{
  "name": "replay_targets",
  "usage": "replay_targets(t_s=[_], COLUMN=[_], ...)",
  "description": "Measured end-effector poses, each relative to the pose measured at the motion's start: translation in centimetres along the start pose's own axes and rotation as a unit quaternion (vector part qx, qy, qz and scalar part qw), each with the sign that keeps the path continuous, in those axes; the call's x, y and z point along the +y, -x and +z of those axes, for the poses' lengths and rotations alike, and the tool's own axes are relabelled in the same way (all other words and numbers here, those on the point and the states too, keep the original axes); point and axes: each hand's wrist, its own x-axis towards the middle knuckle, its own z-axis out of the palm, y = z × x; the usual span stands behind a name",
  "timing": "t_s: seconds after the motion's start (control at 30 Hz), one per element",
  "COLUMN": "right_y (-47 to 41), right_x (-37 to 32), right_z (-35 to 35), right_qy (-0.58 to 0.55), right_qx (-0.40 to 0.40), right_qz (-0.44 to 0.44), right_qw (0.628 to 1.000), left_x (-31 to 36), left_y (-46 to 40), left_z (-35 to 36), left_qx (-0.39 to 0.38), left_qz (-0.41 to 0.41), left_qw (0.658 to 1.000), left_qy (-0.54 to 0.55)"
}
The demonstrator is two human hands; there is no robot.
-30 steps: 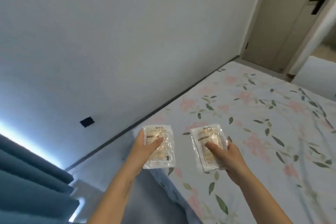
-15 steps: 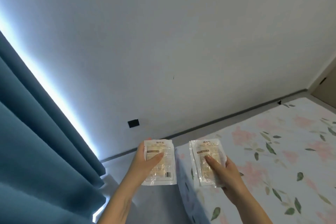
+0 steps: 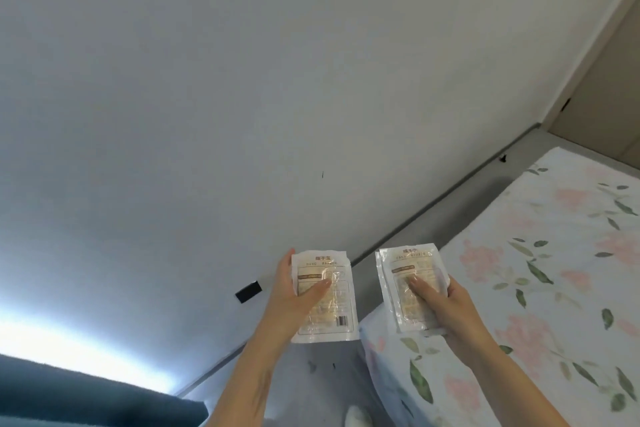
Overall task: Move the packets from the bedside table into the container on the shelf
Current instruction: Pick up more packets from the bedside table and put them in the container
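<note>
I carry two flat white hand-warmer packets in front of me. My left hand [image 3: 291,302] grips one packet [image 3: 332,308] with the thumb across its printed face and the fingers behind it. My right hand [image 3: 440,302] grips the other packet [image 3: 401,274] the same way, and this one looks like more than one layer stacked together. Both packets are held upright in the air, side by side and a little apart. Neither the bedside table nor the shelf container is in view.
A bed with a floral sheet [image 3: 540,288] fills the lower right, its corner just below the right packet. A plain white wall [image 3: 277,97] faces me, with a dark socket [image 3: 248,291]. A blue curtain [image 3: 86,399] sits at bottom left, a door frame [image 3: 602,62] at right.
The view swung left toward the curtain, then back right; the curtain now shows only at bottom left. Both hands keep the same grip on the packets.
</note>
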Motion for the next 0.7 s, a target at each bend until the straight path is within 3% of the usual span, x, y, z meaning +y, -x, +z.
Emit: replay_targets(t_s=[0.47, 0.7], right_y=[-19.2, -26.7], right_x=[-9.3, -11.7], right_z=[4.1, 3.4], right_qy=[-0.027, -0.069], right_qx=[0.084, 0.17], right_qz=[-0.04, -0.054], right_qw=[0.995, 0.982], left_x=[9.7, 13.6], left_y=[-23.3, -34.1], left_z=[2.8, 5.7], left_qx=[-0.088, -0.178], left_qz=[0.006, 0.016], left_qw=[0.996, 0.983], left_qy=[-0.015, -0.04])
